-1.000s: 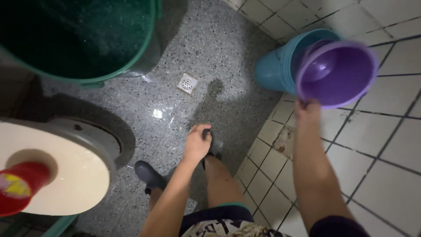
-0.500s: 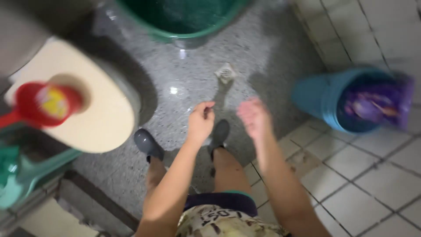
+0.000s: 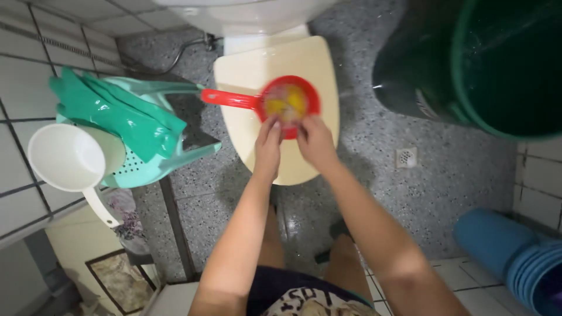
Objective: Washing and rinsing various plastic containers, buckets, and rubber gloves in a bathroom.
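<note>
Left hand: the left hand (image 3: 268,146) is in the middle of the frame, at the near rim of the red dipper. Its fingers (image 3: 270,126) are bent and touch the rim. I cannot tell if they grip it.

Right hand: the right hand (image 3: 316,142) is just beside the left one, on the right. Its fingers (image 3: 306,124) curl at the same rim. I cannot tell if they hold it tight.

Red dipper: the red dipper (image 3: 287,100) sits on the toilet lid, in the upper middle of the frame. Its long red handle (image 3: 228,98) points to the left. Something yellow (image 3: 284,102) is inside it, but it is too blurry to name.

Toilet lid: the cream toilet lid (image 3: 316,64) is shut. It lies under the dipper and both hands.

Green gloves: the green rubber gloves (image 3: 108,111) hang over a light green basket (image 3: 175,161) at the left of the frame.

White dipper: a white dipper (image 3: 67,157) sits in that basket, at the far left, with its handle pointing down.

Big bin: a dark green bin (image 3: 468,64) fills the upper right corner.

Blue buckets: blue buckets (image 3: 509,248) lie stacked in the lower right corner.

Floor: the grey speckled floor (image 3: 427,193) has a small square drain (image 3: 405,157) at the right of the hands.
</note>
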